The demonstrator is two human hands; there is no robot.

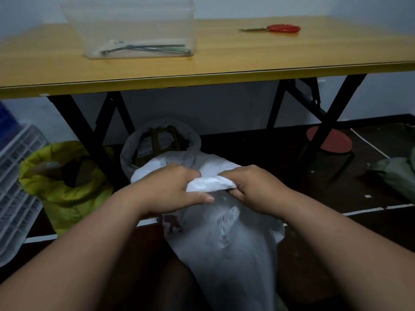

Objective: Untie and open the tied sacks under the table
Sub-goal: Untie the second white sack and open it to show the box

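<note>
I see both hands curled on the bunched mouth of the white sack (224,239). The left hand (170,189) grips the gathered plastic from the left, its thumb stretched out along the lower edge of the bunch. The right hand (253,187) pinches the same bunch from the right, its fingers folded under. The two hands are close together, with only the white wad of sack between them.

The white sack lies on the dark floor in front of the table (224,63), its body running down toward me between my forearms, with a red print on its left side. Whether its neck is tied I cannot tell, since the hands cover it.

Just behind it, under the table, stands a grey sack (128,151) with its mouth open, showing brownish packets inside. To the left a yellow-green sack (65,198) also stands open, beside one black table leg (78,126). A white crate (15,187) is at the far left. A red stool (330,142) stands under the table's right side, and a greenish sack (395,176) lies at the right edge.

On the table are a clear plastic tub (139,28) holding dark tools and red-handled scissors (276,28).
</note>
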